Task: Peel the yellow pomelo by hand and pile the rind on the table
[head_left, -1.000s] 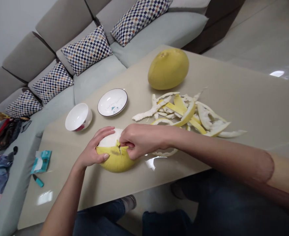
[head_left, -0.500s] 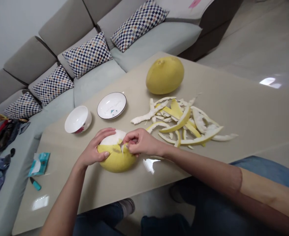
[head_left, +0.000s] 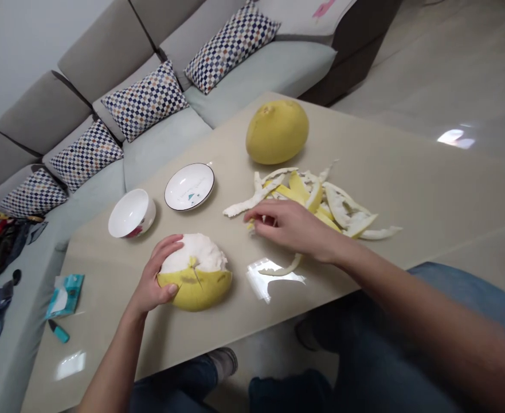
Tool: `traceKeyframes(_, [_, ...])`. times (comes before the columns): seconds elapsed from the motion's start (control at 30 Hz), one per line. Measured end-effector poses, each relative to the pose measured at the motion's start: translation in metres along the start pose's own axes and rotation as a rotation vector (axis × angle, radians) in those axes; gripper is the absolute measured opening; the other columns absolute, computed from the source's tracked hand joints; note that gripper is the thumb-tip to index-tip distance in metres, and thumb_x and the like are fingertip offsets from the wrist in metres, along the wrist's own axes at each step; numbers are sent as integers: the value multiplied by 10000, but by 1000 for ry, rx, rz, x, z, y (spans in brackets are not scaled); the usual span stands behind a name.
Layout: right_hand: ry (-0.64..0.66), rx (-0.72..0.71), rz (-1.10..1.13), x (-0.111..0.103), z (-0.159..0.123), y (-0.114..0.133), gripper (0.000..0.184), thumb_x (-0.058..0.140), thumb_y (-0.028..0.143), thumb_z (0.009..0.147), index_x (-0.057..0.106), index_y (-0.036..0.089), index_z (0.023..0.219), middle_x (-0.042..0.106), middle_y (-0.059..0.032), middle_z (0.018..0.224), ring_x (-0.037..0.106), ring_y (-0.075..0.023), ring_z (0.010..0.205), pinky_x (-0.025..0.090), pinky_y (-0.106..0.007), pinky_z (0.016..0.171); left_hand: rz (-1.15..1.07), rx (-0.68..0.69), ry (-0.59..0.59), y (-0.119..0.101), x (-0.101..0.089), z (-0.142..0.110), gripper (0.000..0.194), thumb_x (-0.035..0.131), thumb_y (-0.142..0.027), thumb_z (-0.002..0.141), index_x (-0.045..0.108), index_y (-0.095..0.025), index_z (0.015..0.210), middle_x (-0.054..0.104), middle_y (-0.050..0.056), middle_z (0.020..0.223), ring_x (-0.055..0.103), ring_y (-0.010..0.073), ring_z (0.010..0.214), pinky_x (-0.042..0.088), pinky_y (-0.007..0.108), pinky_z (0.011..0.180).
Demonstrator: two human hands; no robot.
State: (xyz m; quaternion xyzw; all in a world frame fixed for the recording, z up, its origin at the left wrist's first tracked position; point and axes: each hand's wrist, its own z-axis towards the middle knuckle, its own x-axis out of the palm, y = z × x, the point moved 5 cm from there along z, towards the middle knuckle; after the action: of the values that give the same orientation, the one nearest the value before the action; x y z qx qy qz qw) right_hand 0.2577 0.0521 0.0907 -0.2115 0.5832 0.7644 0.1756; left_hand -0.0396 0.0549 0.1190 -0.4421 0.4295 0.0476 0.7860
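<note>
Glossy table [head_left: 342,149] by sofa [head_left: 161,143]; half-peeled pomelo [head_left: 200,289] on it, near bowl [head_left: 132,213]. Left hand [head_left: 149,287] spread wide, bracing pomelo's side. Right hand [head_left: 290,226] curled over peelings [head_left: 297,183]; can't tell if pinching scrap. Slick top, one-handed brace: hard tug could skid pomelo.

Tbl [head_left: 149,338]: bowl [head_left: 129,213], plate [head_left: 187,184], pkt [head_left: 66,297], rind [head_left: 351,212], 2 pomelos [head_left: 278,135], sm. tool [head_left: 61,332].
</note>
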Motion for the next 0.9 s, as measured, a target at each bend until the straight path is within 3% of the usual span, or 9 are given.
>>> traceKeyframes(0.07, [-108, -33, -244, -6, -6, 2, 343, 536, 120, 797, 705, 197, 1085, 680, -98, 1011, 632, -236, 864, 479, -357, 747, 3, 10, -16, 0, 1, -3, 680, 582, -693, 786, 538, -292, 1335, 465, 114, 1432, 393, 343, 1361, 334, 542, 1116])
traceKeyframes(0.13, [-129, -94, -269, 0, -12, 12, 305, 539, 137, 849, 706, 185, 1099, 683, -117, 1063, 634, -257, 931, 488, -374, 777, 1, 12, -22, 1, 1, -4, 680, 581, -691, 789, 538, -292, 1337, 469, 114, 1431, 398, 339, 1359, 334, 537, 1117])
traceKeyframes(0.23, [15, -250, -13, 22, -17, 40, 156, 581, 196, 903, 735, 199, 932, 718, -61, 928, 645, -196, 877, 493, -320, 793, -22, 0, -24, 3, -1, -3, 676, 582, -689, 788, 549, -286, 1329, 477, 117, 1427, 398, 345, 1360, 330, 543, 1118])
traceKeyframes(0.33, [159, -266, 163, 43, -16, 62, 100, 654, 179, 874, 724, 198, 943, 711, -33, 899, 635, -155, 823, 488, -281, 784, -60, -29, -20, 7, -4, 1, 692, 590, -699, 774, 560, -279, 1323, 478, 116, 1438, 376, 356, 1377, 306, 552, 1134])
traceKeyframes(0.43, [254, -262, 158, 59, -11, 72, 337, 788, 197, 763, 699, 190, 1088, 673, -62, 1013, 609, -196, 935, 475, -323, 848, -105, -58, -14, 13, -8, 6, 694, 591, -690, 776, 566, -272, 1329, 478, 107, 1453, 344, 355, 1400, 268, 542, 1158])
traceKeyframes(0.5, [304, -255, 142, 67, -5, 75, 500, 845, 203, 694, 676, 182, 1163, 631, -78, 1062, 575, -224, 997, 461, -343, 871, -152, -70, 7, 17, -10, 11, 685, 597, -676, 776, 573, -267, 1326, 479, 103, 1458, 343, 355, 1401, 260, 532, 1166])
traceKeyframes(0.57, [349, -216, 167, 72, 1, 75, 546, 873, 197, 649, 674, 169, 1157, 601, -67, 1042, 561, -215, 968, 458, -322, 831, -196, -79, 51, 20, -11, 16, 697, 607, -676, 765, 579, -259, 1323, 483, 104, 1456, 345, 359, 1400, 261, 524, 1168])
traceKeyframes(0.73, [435, -117, 357, 79, 13, 68, 434, 885, 161, 597, 668, 165, 973, 549, 6, 922, 527, -148, 817, 416, -250, 695, -241, -109, 155, 21, -10, 34, 688, 610, -670, 761, 588, -263, 1315, 496, 100, 1446, 358, 359, 1396, 277, 521, 1163])
traceKeyframes(0.9, [439, -147, 344, 77, 12, 61, 338, 870, 160, 585, 610, 182, 802, 533, 36, 799, 493, -146, 773, 356, -248, 676, -206, -115, 265, 13, -3, 51, 650, 601, -657, 783, 601, -266, 1302, 510, 108, 1434, 428, 358, 1351, 310, 542, 1142])
